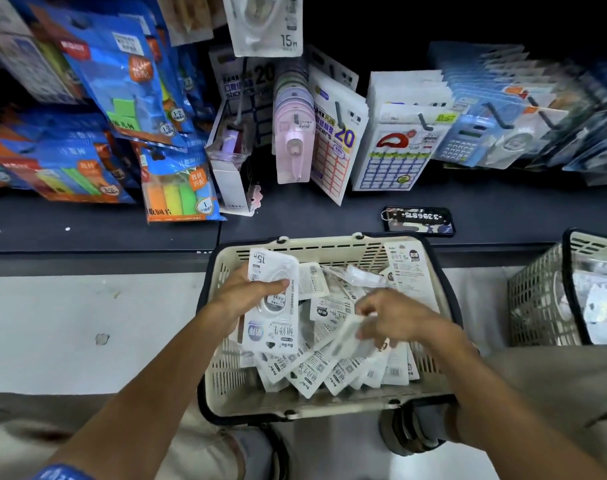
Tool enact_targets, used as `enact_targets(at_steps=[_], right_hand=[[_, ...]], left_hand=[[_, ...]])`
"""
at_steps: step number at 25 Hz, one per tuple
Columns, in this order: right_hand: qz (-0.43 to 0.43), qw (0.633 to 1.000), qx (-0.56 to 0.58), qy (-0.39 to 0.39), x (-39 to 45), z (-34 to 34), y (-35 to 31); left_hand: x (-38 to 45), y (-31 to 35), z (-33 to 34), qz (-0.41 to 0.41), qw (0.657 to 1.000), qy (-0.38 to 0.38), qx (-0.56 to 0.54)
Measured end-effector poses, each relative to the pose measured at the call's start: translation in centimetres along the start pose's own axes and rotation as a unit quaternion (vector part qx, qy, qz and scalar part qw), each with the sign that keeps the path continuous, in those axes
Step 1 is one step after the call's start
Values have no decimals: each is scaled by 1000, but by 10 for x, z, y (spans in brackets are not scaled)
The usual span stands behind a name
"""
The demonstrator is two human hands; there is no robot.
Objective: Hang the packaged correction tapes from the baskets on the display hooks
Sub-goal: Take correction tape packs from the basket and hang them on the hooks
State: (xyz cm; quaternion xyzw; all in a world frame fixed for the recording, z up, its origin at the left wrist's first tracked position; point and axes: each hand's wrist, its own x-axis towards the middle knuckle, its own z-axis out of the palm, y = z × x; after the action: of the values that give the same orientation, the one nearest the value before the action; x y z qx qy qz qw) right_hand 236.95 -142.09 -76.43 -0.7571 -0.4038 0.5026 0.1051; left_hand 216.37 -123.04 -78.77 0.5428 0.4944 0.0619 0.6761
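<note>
A cream plastic basket [329,245] stands on the floor below me, filled with several white correction tape packs [316,368]. My left hand [246,296] grips a stack of packs [272,306] upright over the basket's left side, thumb across the front. My right hand [395,318] pinches another pack [343,336], blurred, just above the pile. A white correction tape pack marked 15m [264,26] hangs on a display hook at the top centre.
A second basket [544,296] with packs stands at the right. The dark shelf ledge [329,209] carries a phone with a key tag [419,220]. Hooks above hold sticker sheets [392,157], a pink tape dispenser [293,147] and blue sticky-note packs [122,77].
</note>
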Motion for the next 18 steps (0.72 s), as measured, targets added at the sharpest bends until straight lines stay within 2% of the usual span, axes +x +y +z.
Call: enact_targets(at_steps=[2,4,5,8,11,12,14,16,18], right_hand=[[-127,985,103,62,-9,-30,-33],[-249,945,186,102,-19,-39,-65],[-272,926,233,115,-20,-37,-71],[-249,872,408,104,-16,-17,-65],[-217,819,517,122,-4,5,-58],[-207,815,520,152,-1,10,-60],[-184,831,482,208,4,19,-63],[-183,836,462,232,7,22,-65],[-182,825,476,243,9,25,-66]], left_hand=[[1,1,-3,-7,1000,1,-12],[0,6,-4,-19,999,-4,-42],[-1,9,-4,-22,998,-16,-62],[-2,17,-4,-2,991,-58,-122],[-5,20,-1,20,988,-39,-147],[-7,20,2,21,987,-34,-153],[-9,20,8,26,986,-28,-163],[-11,22,11,37,985,-22,-166],[-12,26,14,52,984,-16,-170]])
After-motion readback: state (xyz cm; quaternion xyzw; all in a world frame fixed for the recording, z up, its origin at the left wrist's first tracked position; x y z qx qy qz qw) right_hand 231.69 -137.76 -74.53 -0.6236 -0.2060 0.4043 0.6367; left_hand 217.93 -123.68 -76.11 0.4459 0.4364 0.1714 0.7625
